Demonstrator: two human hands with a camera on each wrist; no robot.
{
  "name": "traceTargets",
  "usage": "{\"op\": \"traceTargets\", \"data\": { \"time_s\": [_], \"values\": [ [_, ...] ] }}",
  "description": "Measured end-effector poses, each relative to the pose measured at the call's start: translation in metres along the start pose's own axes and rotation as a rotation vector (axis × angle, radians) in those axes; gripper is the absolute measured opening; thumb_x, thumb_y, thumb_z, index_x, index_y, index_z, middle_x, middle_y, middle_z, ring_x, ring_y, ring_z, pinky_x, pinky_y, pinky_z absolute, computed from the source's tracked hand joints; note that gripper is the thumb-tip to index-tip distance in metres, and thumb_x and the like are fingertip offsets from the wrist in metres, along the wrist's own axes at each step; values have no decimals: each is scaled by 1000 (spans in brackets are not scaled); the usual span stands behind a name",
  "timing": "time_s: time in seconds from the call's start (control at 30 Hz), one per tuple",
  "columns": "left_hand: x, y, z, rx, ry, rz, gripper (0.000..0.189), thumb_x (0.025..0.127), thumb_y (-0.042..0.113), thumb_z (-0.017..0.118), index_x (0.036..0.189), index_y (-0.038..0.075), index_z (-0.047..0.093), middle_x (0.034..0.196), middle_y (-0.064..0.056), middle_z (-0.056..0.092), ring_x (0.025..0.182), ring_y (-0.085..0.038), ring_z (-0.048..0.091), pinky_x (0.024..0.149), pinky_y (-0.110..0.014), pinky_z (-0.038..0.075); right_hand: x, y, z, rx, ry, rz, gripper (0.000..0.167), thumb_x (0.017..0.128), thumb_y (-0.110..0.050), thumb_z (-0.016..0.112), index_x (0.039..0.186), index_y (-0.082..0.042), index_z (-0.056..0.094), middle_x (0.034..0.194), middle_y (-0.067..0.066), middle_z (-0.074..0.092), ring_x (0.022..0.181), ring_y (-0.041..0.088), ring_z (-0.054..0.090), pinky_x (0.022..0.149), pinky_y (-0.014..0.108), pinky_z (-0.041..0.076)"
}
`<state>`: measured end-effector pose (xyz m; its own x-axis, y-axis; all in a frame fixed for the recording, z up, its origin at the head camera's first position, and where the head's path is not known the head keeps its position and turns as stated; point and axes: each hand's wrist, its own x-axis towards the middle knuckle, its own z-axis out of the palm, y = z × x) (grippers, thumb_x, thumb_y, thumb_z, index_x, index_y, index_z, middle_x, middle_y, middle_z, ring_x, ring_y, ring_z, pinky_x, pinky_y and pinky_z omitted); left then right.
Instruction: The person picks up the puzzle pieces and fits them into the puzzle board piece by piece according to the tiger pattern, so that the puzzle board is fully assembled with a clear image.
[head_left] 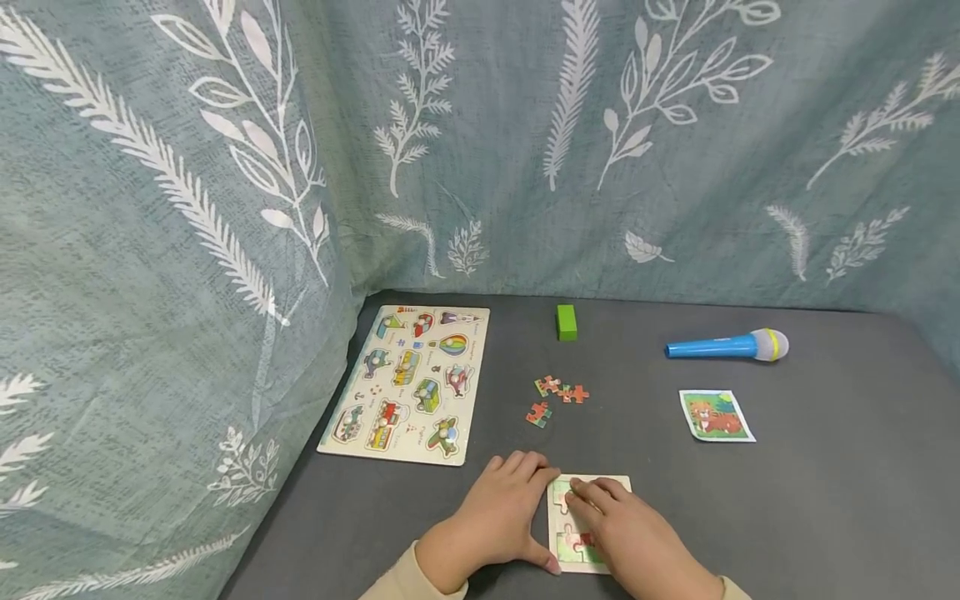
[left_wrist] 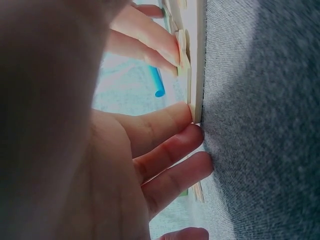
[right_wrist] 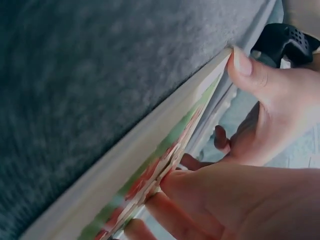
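Observation:
A small wooden jigsaw board [head_left: 552, 512] with green and red pieces lies before me. My left hand [head_left: 498, 512] holds its left side, thumb at the near corner and forefinger at the far one. In the left wrist view the left fingers [left_wrist: 160, 131] are nearly straight against the board's end. My right hand [head_left: 637, 529] reaches over the board from the right, fingertips pressing on the pieces. One jigsaw piece [left_wrist: 183, 47] stands slightly raised under the right fingers. The right hand hides much of the board in the head view.
Loose jigsaw pieces [head_left: 538, 414] lie beyond the board. A peg puzzle board [head_left: 420, 392] with vehicle pictures is at the left. Farther back lie a green block [head_left: 566, 322] and a blue toy microphone [head_left: 720, 346]. A bear picture card [head_left: 716, 416] lies at the right.

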<state>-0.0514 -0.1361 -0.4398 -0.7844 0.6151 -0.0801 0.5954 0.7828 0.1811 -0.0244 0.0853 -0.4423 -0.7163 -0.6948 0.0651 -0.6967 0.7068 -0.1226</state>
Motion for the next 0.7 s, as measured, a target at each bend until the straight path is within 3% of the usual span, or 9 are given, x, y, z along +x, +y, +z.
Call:
{"op": "traceTargets", "data": {
  "time_s": [0.23, 0.7],
  "values": [
    [-2, 1, 3, 4, 15, 3, 111, 60, 79, 85, 147, 16, 59, 136, 3, 54, 119, -12, 49, 94, -31, 42, -4, -3, 6, -45, 60, -10, 43, 89, -14, 83, 130, -5, 73, 137, 8, 65, 116, 25, 61, 95, 37, 55],
    [-1, 1, 2, 9, 22, 13, 111, 60, 79, 86, 146, 15, 59, 137, 1, 56, 119, -14, 50, 94, -33, 43, -3, -3, 8, -31, 113, -10, 43, 86, -14, 85, 126, -5, 74, 131, 8, 68, 112, 26, 64, 94, 37, 55]
  ]
}}
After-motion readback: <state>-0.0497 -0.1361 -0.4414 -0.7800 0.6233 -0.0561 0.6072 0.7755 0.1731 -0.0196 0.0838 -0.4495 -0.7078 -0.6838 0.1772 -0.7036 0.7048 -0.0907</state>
